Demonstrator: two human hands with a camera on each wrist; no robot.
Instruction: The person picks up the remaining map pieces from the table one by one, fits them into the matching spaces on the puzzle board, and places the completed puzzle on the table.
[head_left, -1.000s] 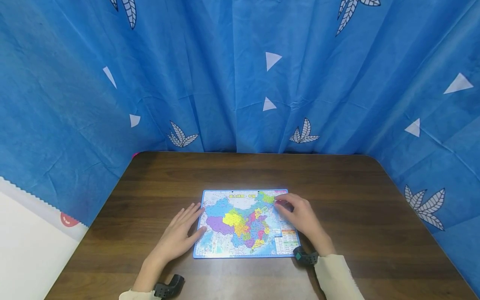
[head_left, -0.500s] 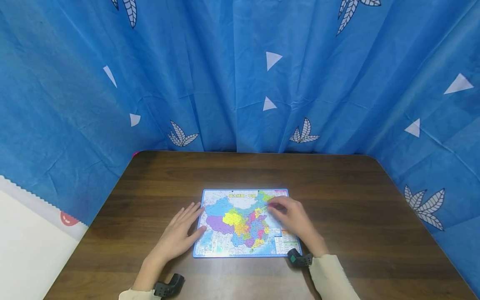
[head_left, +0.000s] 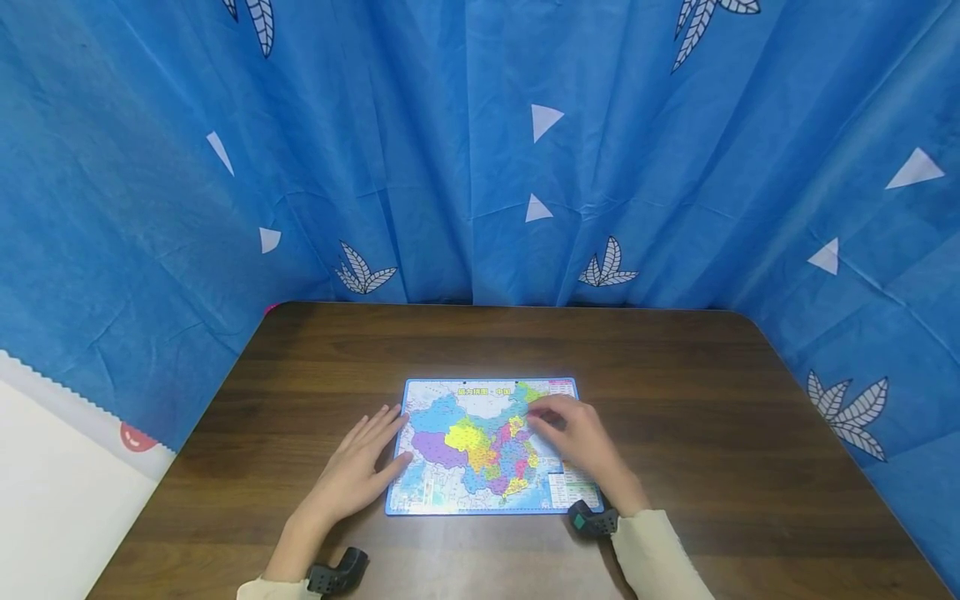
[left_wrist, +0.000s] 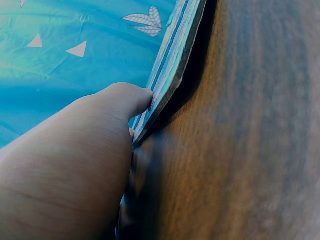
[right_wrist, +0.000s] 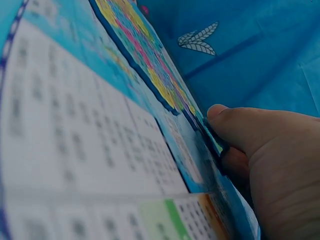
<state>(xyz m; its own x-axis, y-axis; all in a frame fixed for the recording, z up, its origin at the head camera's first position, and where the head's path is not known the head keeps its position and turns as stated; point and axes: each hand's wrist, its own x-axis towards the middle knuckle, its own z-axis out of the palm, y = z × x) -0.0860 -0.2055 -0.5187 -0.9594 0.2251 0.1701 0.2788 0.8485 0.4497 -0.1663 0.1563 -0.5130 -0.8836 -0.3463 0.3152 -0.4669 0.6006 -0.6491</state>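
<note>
A China map puzzle board (head_left: pixel 450 500) with a blue border and coloured province pieces lies flat on the wooden table. My left hand (head_left: pixel 356 471) rests at its left edge, fingers spread and fairly straight. In the left wrist view, the thumb (left_wrist: pixel 132 97) of that hand lies on the board's edge. Over the map's upper right, my right hand (head_left: pixel 577 433) has its thumb and index finger bent together at the northeast pieces. The right wrist view shows a raised green-edged puzzle piece (right_wrist: pixel 219 146) between this thumb and finger; the other fingers are mostly hidden.
Brown wooden tabletop (head_left: pixel 712 417) surrounds the board. A blue curtain (head_left: pixel 420 150) with white leaf and triangle prints hangs along the back and sides. Black wrist cameras sit on both wrists, with the right one (head_left: pixel 592 518) close to the board's lower right corner.
My right hand has moved left and slightly down across the map's northeast, its thumb and finger staying bent together. The left hand and the board have stayed in place.
</note>
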